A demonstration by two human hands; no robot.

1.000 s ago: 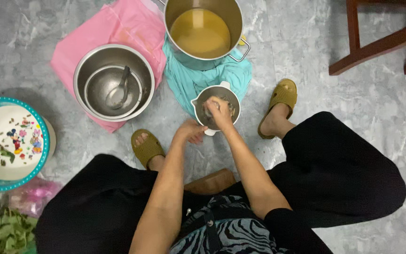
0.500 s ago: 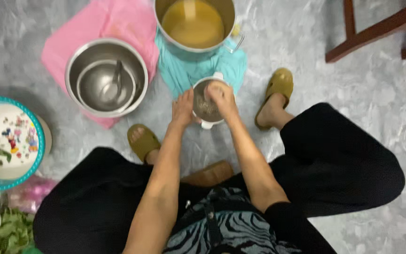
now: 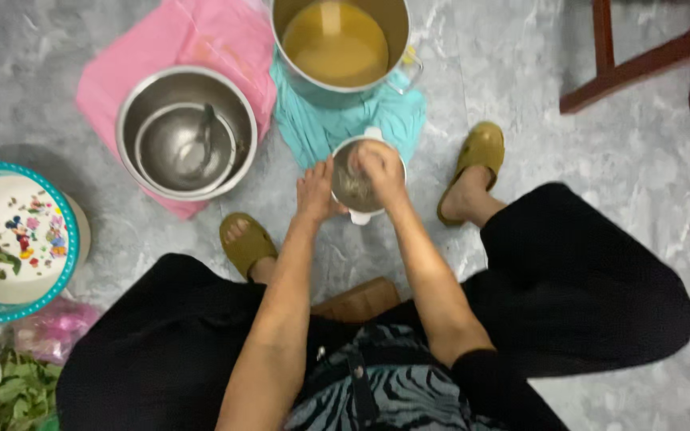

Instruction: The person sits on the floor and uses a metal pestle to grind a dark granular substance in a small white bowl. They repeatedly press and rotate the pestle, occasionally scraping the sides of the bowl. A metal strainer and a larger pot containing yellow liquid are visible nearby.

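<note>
A small white-rimmed metal jar (image 3: 354, 187) stands on the floor between my feet. My left hand (image 3: 315, 191) grips its left side. My right hand (image 3: 380, 168) reaches into its mouth from above, fingers bent inside; what they touch is hidden. Just beyond the jar a large steel pot (image 3: 340, 44) of yellowish liquid stands on a teal cloth (image 3: 393, 120).
A steel bowl (image 3: 186, 132) with a smaller bowl and ladle inside rests on a pink cloth (image 3: 185, 40). A teal-rimmed patterned plate (image 3: 11, 231) and green leaves (image 3: 5, 395) lie at left. Wooden chair legs (image 3: 628, 64) stand at the upper right. I wear olive slippers (image 3: 474, 156).
The view has shifted slightly. My left hand moved from below the jar up to its left side, while my right hand stays in the jar's mouth.
</note>
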